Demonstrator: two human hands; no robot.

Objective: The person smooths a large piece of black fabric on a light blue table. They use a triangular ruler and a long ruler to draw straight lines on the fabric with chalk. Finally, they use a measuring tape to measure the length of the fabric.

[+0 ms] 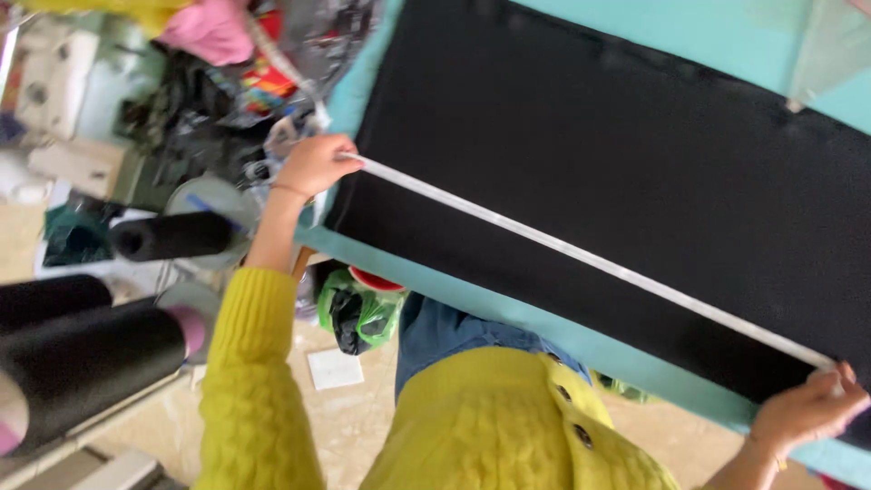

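The right hand (803, 413) pinches one end of a long white measuring tape (581, 257), its grip closed on it at the near edge of the turquoise desk (508, 304). The tape lies stretched across flat black knitted fabric (635, 163) to the left hand (313, 165), whose grip pinches the other end.

I see black fabric rolls (82, 358) lying near left, a green plastic bag (358, 313) on the floor under the turquoise table (581, 349), and pink cloth (213, 29) far left amid clutter.
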